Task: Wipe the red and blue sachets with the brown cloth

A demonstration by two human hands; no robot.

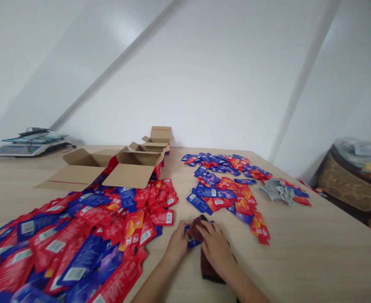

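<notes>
My left hand [178, 242]: pinching packet [192, 243] beside cloth [195, 231], seemingly. Right hand [216, 246]: spread atop cloth. Likely wiping; next needs steady hold.

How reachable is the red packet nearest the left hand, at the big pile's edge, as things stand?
Likely yes: the red packet lies at the edge of the pile, close by the left hand, with nothing visible between. That hand seems busy at a blue packet, so may need freeing first.
</notes>
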